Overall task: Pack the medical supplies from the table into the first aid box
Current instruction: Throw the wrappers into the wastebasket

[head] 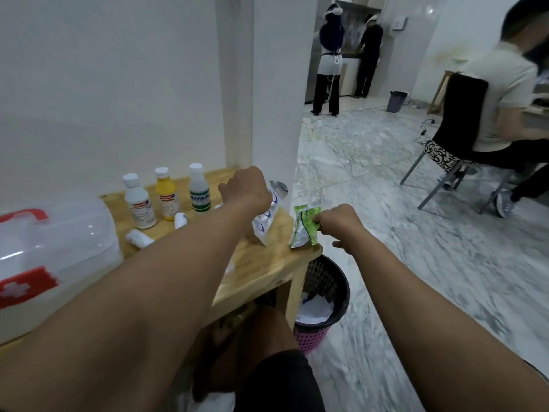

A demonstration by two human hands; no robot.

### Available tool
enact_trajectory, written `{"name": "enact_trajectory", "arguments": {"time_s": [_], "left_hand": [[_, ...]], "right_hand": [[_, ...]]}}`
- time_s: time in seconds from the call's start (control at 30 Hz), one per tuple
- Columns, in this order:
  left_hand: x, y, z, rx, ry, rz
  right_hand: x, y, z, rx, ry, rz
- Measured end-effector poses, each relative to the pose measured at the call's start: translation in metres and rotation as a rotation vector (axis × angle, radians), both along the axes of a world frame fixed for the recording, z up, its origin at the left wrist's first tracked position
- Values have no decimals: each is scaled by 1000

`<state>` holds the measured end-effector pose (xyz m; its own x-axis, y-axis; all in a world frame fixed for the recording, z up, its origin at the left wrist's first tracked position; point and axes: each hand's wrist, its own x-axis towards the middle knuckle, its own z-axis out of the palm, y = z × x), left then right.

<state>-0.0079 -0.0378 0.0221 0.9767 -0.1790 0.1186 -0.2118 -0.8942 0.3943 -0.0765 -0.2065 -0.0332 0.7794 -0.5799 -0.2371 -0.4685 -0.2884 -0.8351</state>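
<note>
Pinched at its top edge by the right hand, the crinkly green foil sachet is judged light and limp; the left hand is closed around a silver-blue foil pouch.

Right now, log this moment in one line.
left hand: grips white-blue packet | right hand: grips green packet | first aid box: open

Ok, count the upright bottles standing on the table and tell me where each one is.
3, in a row at the table's far side: the white bottle with the red label on the left, the yellow bottle in the middle, the green-labelled bottle on the right. The arms could hide more.
</note>
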Motion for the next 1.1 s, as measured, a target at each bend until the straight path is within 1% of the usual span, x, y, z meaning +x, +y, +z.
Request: {"name": "enact_trajectory", "arguments": {"time_s": [0.13,0.2,0.4,0.63,0.77,0.87,0.97,1.1], "left_hand": [[17,-22,16,-236,105,51],[29,-39,18,-302,123,54],[61,-96,0,-298,262,1],[106,-156,-43,-124,323,-90],[135,-182,-81,-34,485,-128],[151,-198,-107,144,583,-180],[164,-211,-127,346,583,-250],[175,-228,-145,474,663,-300]], "right_hand": [[3,-23,3,70,-48,-51],[6,-39,1,84,-68,-78],[25,-85,-32,110,-55,-180],[53,-128,-100,116,11,-298],[58,-143,-144,134,86,-334],[59,-150,-180,150,158,-354],[64,-149,-213,161,227,-362],[74,-145,-244,178,296,-344]]}}
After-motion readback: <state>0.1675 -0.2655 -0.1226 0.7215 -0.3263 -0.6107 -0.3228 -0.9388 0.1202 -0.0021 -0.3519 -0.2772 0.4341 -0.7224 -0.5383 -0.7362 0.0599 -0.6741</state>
